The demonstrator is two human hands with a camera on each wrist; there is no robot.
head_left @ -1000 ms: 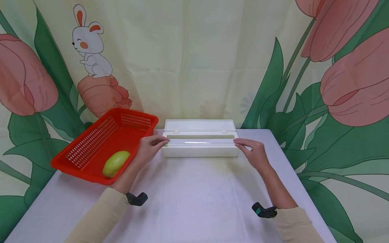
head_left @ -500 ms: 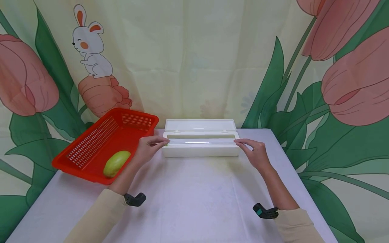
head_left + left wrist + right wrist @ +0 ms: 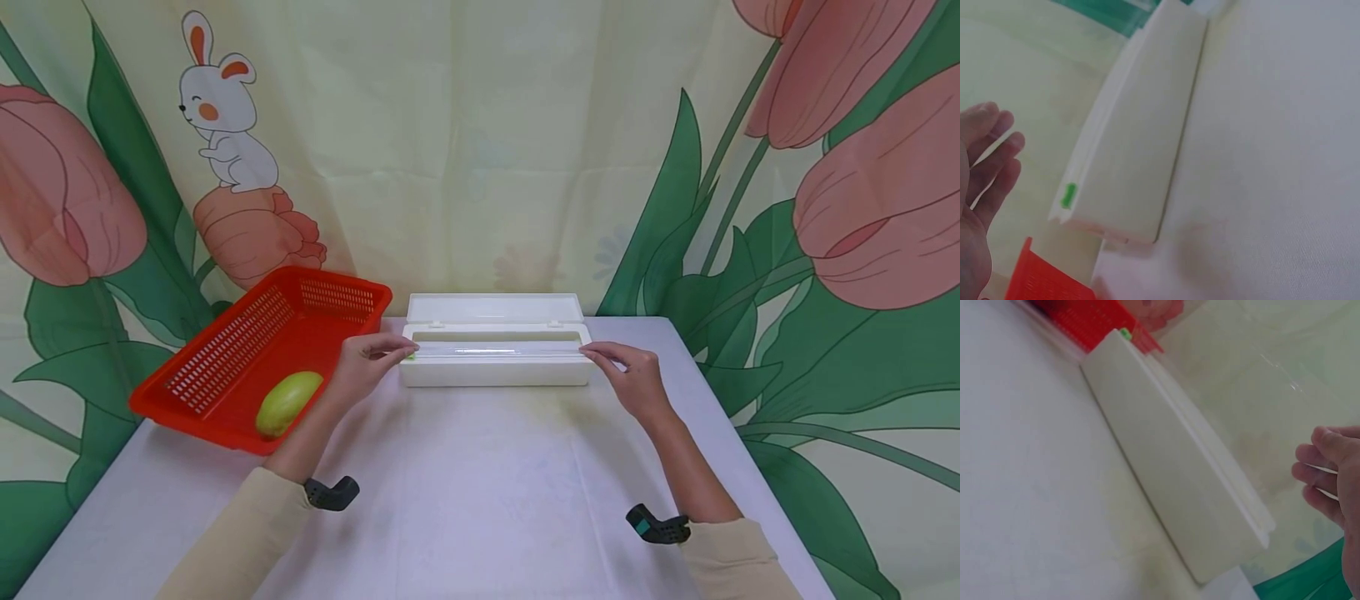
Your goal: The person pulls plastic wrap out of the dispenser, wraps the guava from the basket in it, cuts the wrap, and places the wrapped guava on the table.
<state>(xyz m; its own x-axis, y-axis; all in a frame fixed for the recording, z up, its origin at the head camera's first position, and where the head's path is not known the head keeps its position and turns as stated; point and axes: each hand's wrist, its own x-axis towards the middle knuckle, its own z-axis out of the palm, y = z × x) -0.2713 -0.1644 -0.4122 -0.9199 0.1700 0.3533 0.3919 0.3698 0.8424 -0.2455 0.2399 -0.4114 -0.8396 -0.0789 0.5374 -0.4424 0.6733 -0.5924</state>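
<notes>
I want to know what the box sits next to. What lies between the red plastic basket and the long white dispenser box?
In the head view, the person's left hand fills the gap between the red plastic basket and the long white dispenser box, fingertips at the box's left end.

One white plastic-wrap dispenser box (image 3: 495,358) is counted on the tabletop (image 3: 480,483), with one red perforated basket (image 3: 262,358) beside it. One green mango (image 3: 288,403) is seen in the basket. Two hands are counted: left hand (image 3: 367,367), right hand (image 3: 630,375).
</notes>
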